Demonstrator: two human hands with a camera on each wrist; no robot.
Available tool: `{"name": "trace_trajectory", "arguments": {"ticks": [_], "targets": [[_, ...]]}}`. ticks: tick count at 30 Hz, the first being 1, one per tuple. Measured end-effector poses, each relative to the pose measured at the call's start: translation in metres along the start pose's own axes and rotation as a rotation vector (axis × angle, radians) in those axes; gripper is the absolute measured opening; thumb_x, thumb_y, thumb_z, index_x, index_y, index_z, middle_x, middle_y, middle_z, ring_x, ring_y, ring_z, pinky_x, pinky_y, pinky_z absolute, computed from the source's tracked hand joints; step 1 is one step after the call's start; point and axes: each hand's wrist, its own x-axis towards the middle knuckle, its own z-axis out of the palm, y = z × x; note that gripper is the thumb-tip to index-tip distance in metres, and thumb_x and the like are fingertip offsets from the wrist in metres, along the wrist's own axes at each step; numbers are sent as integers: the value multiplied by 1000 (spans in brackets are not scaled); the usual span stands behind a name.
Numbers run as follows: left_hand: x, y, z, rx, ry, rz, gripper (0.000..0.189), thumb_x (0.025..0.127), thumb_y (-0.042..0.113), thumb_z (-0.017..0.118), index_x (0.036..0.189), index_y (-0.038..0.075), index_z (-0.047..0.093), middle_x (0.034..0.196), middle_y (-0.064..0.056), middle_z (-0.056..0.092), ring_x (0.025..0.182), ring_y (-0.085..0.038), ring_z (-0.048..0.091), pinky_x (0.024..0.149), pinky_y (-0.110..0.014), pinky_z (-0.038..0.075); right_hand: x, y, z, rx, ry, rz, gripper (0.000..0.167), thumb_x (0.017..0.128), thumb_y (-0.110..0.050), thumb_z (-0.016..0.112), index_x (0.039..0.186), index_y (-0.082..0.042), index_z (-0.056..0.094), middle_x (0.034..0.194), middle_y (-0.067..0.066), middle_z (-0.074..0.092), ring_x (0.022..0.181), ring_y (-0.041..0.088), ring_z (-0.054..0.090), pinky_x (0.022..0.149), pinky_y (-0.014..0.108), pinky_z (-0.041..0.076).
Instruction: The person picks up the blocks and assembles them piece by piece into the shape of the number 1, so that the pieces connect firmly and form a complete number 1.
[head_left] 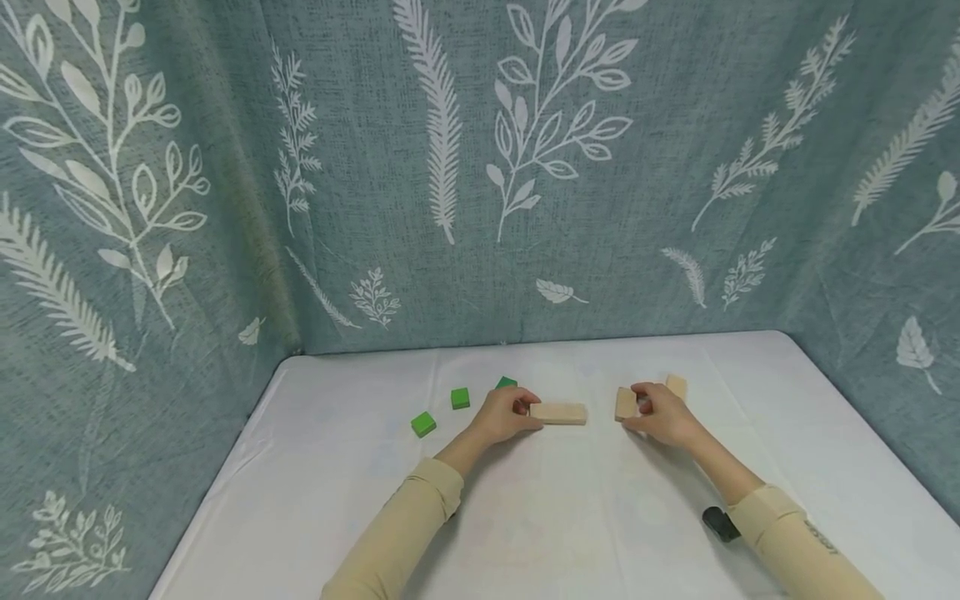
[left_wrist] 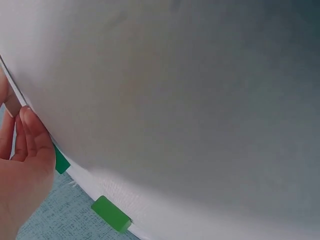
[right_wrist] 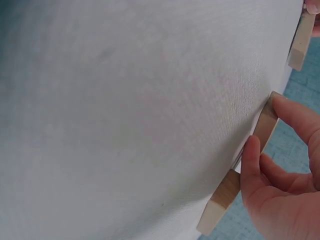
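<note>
My left hand (head_left: 504,414) pinches the left end of a long pale wooden block (head_left: 558,413) lying crosswise on the white table. In the left wrist view the left hand (left_wrist: 30,170) is at the far left edge, with most of that block hidden. To the right, across a gap, my right hand (head_left: 663,417) holds a shorter-looking wooden block (head_left: 625,404) between thumb and fingers. The right wrist view shows this block (right_wrist: 266,122) standing at the fingertips. Just behind the right hand lies another wooden block (head_left: 677,386).
Two green blocks, one nearer (head_left: 423,424) and one farther (head_left: 460,398), sit left of the left hand. A darker green block (head_left: 507,382) shows partly behind that hand. A patterned curtain (head_left: 480,183) surrounds the table (head_left: 555,517). A black object (head_left: 722,524) is by the right sleeve.
</note>
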Motion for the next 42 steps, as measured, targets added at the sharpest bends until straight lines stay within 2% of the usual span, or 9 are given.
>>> {"name": "trace_trajectory", "arguments": {"ticks": [13,21,38,42], "targets": [[-12,13,-13,-67,22,-53,31,80,19,81,107,6,72,92,-2,66,83,-13,59,67,-25,47,0,0,-1,-8,-10,0,63,86,-13,74,132,16,43,111,27,54,95,34,55,76,43,49],[-27,19,-22,-90,38,-34,31,80,19,82,106,6,72,91,-1,66,82,-13,59,68,-28,48,0,0,-1,-10,0,0,61,85,-12,74,131,16,45,102,20,55,87,28,53,70,37,46],[-54,39,-30,-75,37,-60,32,78,21,82,106,9,72,88,2,64,81,-12,58,67,-28,47,0,2,0,6,10,1,61,84,-12,75,130,16,46,99,19,55,86,28,52,70,37,46],[-61,43,-31,-74,51,-38,31,78,21,83,104,9,73,88,3,63,80,-11,58,67,-28,48,0,1,-1,6,11,10,61,84,-12,75,130,16,46,100,20,56,87,29,53,71,38,46]]}}
